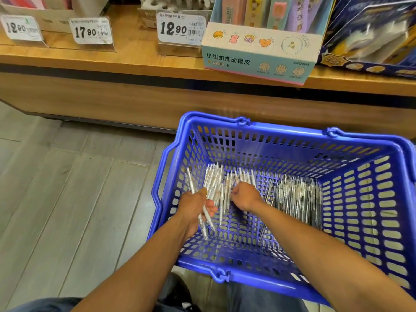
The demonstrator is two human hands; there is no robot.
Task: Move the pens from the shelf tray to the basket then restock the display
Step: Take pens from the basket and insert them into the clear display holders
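Note:
A blue plastic basket [258, 129] stands on the floor below the shelf. Inside it lie white pens [215, 179] on the left and a pile of darker clear-wrapped pens [297, 194] on the right. My left hand [193, 208] is in the basket and grips a bunch of white pens, their tips pointing down toward me. My right hand [244, 195] is beside it with curled fingers pinching at white pens in the heap. The shelf tray is not clearly in view.
A wooden shelf [126, 55] runs across the top with price tags [173, 28] reading 12.90 and 17.90. A pastel eraser display box [258, 57] and a dark blue box [369, 41] stand on it. Grey floor planks [67, 188] lie to the left.

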